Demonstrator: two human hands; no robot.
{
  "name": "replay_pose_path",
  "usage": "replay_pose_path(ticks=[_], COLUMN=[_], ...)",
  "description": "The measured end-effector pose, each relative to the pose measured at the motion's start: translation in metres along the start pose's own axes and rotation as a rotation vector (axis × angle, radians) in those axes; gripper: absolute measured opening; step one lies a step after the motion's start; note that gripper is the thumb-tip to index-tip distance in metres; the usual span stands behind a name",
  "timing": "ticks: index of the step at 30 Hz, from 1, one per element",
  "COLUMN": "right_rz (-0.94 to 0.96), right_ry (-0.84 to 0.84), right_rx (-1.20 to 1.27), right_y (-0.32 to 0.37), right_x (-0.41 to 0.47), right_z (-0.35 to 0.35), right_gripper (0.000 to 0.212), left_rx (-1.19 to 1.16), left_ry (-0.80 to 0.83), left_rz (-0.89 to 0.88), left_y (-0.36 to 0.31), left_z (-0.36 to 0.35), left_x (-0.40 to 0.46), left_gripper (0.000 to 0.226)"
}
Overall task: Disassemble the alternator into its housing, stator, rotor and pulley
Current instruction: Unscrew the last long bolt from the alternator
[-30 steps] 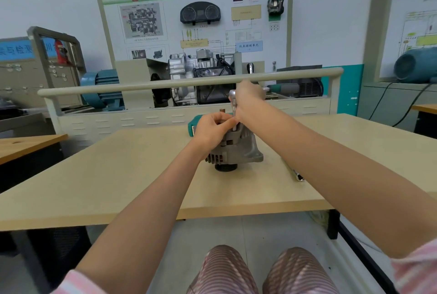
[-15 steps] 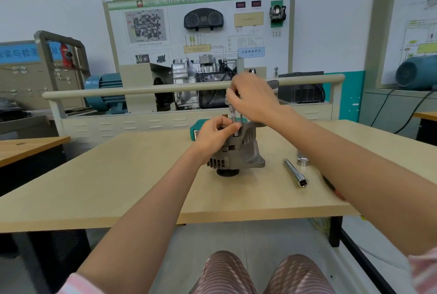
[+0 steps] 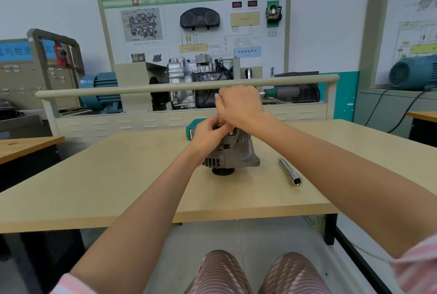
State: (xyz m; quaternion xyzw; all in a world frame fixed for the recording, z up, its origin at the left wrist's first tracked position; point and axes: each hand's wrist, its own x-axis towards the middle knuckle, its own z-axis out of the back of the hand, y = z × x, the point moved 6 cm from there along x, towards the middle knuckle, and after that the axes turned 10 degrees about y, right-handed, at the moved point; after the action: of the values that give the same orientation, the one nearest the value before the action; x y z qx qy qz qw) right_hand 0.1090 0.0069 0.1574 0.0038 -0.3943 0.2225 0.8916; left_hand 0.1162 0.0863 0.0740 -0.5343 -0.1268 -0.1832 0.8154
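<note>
Grey alternator (image 3: pixel 233 154) (2 hands atop)

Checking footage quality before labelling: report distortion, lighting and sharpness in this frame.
Head view: wide-angle bending bows the rail and table edges; lighting is even and soft, without harsh glare; alternator and extension bar are reasonably sharp; both hands hide what they work on.

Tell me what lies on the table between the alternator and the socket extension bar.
Nothing: in the head view, the table is bare between the alternator and the extension bar to its right.
</note>
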Motion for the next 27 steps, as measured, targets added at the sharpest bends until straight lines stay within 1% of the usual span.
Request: replay_pose_path(ticks=[3,5,6,9,10,12,14,15,16,17,18,19,20,21,22,24,27], right_rz=[-0.111,-0.156,-0.171,-0.231,-0.230,-0.242,-0.260,-0.243,-0.200,-0.145,-0.095,-0.080,-0.102,-0.161,-0.226,-0.295,-0.263], right_ry=[0.021,0.054,0.069,0.169,0.197,0.185,0.121,0.072,0.025,-0.003,-0.022,-0.043,-0.055,-0.053,-0.022,-0.003,-0.071], right_rx=[0.317,0.515,0.654,1.214,1.347,1.427,1.380,1.289,1.143,0.926,0.658,0.385,0.153,-0.010,-0.109,-0.132,0.031], right_y=[-0.014,-0.017,-0.018,-0.021,-0.020,-0.020,-0.021,-0.022,-0.021,-0.018,-0.014,-0.009,-0.004,-0.001,0.001,0.003,0.005], right_x=[-0.003,-0.003,-0.002,0.001,0.003,0.006,0.005,0.004,0.002,0.000,-0.001,-0.003,-0.004,-0.005,-0.006,-0.010,-0.013], right_z=[-0.009,-0.015,-0.017,-0.024,-0.025,-0.027,-0.028,-0.027,-0.023,-0.017,-0.013,-0.009,-0.008,-0.007,-0.009,-0.011,-0.011], right_gripper=[0.038,0.043,0.044,0.045,0.047,0.045,0.043,0.043,0.044,0.043,0.040,0.031,0.020,0.019,0.024,0.027,0.028], left_rx=[0.006,-0.029,-0.045,-0.075,-0.088,-0.098,-0.106,-0.113,-0.116,-0.116,-0.108,-0.101,-0.092,-0.083,-0.068,-0.041,-0.031], left_ry=[0.030,0.031,0.033,0.036,0.033,0.019,0.007,0.004,-0.002,-0.009,-0.018,-0.029,-0.044,-0.058,-0.070,-0.084,-0.086], left_rz=[0.010,0.010,0.002,-0.022,-0.023,-0.010,0.007,0.015,0.021,0.022,0.016,0.011,0.004,0.003,0.006,0.022,0.042], left_y=[0.001,0.002,0.002,0.002,0.002,0.004,0.005,0.005,0.006,0.007,0.007,0.007,0.006,0.006,0.006,0.005,0.006], left_z=[-0.002,-0.001,-0.001,0.000,0.000,0.001,0.001,0.001,0.002,0.002,0.003,0.004,0.005,0.005,0.005,0.004,0.005], left_x=[0.001,0.001,0.000,-0.001,0.000,0.001,0.004,0.004,0.005,0.005,0.005,0.004,0.004,0.004,0.005,0.005,0.004], left_gripper=[0.030,0.030,0.027,0.020,0.019,0.018,0.021,0.023,0.023,0.020,0.013,0.007,0.009,0.014,0.019,0.025,0.020])
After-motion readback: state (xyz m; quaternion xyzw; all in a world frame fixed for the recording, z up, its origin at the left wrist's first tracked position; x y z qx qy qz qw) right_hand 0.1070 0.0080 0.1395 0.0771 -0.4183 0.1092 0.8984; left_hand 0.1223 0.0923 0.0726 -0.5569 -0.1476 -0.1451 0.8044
